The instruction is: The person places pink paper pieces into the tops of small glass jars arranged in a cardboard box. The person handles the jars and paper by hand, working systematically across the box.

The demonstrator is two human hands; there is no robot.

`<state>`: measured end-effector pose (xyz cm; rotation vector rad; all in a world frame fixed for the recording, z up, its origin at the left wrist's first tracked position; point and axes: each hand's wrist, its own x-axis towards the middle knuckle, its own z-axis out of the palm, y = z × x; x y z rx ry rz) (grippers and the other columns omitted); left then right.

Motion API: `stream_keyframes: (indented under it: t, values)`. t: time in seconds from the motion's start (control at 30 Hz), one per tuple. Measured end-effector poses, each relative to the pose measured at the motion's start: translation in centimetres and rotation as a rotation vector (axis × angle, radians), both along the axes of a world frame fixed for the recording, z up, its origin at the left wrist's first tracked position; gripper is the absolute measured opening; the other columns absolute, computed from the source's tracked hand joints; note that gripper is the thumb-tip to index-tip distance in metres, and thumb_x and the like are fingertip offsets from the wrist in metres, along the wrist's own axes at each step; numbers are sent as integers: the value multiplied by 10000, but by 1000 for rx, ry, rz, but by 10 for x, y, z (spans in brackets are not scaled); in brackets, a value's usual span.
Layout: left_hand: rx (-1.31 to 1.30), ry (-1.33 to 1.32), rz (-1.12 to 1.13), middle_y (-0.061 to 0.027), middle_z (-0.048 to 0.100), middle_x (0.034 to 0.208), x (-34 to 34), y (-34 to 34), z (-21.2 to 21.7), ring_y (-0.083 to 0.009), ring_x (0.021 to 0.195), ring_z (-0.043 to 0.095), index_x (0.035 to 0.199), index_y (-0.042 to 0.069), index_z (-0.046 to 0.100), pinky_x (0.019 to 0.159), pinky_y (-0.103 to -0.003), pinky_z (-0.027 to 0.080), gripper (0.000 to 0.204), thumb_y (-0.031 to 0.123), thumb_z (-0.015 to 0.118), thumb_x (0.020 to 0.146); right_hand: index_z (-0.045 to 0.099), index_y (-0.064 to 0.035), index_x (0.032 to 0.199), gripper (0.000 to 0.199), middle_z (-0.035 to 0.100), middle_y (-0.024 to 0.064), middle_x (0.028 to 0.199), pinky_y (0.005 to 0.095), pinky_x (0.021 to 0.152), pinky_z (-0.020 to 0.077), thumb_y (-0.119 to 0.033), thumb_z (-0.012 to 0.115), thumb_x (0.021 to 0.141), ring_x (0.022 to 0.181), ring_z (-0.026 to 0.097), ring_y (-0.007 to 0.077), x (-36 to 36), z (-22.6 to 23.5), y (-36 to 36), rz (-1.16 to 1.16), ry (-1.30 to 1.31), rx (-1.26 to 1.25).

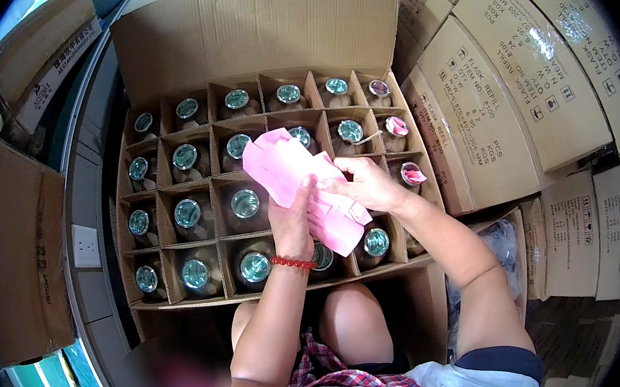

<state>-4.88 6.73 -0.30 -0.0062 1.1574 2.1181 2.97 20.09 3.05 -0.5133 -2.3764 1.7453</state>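
Observation:
Pink paper sheets (274, 165), a loose stack, are held over the middle of a divided cardboard box (257, 34). My left hand (292, 221) grips the stack from below, its thumb on top. At the stack's right edge, my right hand (369, 185) pinches the paper between thumb and fingers. Beneath both hands, glass flasks (255, 266) with shiny greenish mouths stand upright in the box's compartments. Pink paper is tucked into the mouths of two flasks in the right column, one paper piece (396, 126) behind another piece (413, 174). My hands hide some flasks.
Closed cardboard cartons (495, 101) are stacked along the right. Another open carton (491, 251) with clear plastic inside stands by my right arm. Flattened or tilted cardboard (21, 251) leans at the left, near a wall socket (86, 246). The box's raised flap stands at the back.

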Motion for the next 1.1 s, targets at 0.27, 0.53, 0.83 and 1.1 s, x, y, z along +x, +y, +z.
stream_keyframes:
  t: [0.27, 0.53, 0.83, 1.1]
  values:
    - [-7, 32, 8, -140, 573, 1168, -1, -2, 1, -206, 1040, 576, 1242, -64, 433, 901, -311, 464, 547, 79, 720, 798, 629, 22, 830, 307, 544, 92, 610, 280, 546, 435, -255, 553, 938, 601, 499, 59, 4, 12, -2, -83, -2, 306]
    - [32, -84, 75, -114, 597, 1135, -5, -3, -4, -190, 1008, 589, 1215, -32, 465, 879, -300, 483, 476, 56, 700, 811, 623, 47, 1066, 333, 639, 7, 867, 200, 660, 461, -240, 480, 977, 736, 560, 45, -2, 19, 13, -183, -28, -179]
    - [232, -204, -114, -120, 585, 1153, -8, -7, 4, -224, 1041, 590, 1253, -22, 440, 893, -348, 501, 437, 82, 607, 862, 614, 35, 944, 141, 626, 2, 822, 189, 665, 452, -99, 603, 899, 750, 541, 30, -8, 22, 25, -262, 157, -110]
    - [242, -190, -154, -120, 560, 1160, -8, -10, 6, -218, 1051, 572, 1278, -37, 407, 908, -337, 477, 506, 77, 631, 839, 590, 12, 928, 111, 614, -5, 808, 187, 627, 449, -98, 582, 913, 706, 539, 30, -8, 33, 31, -321, 269, -32]
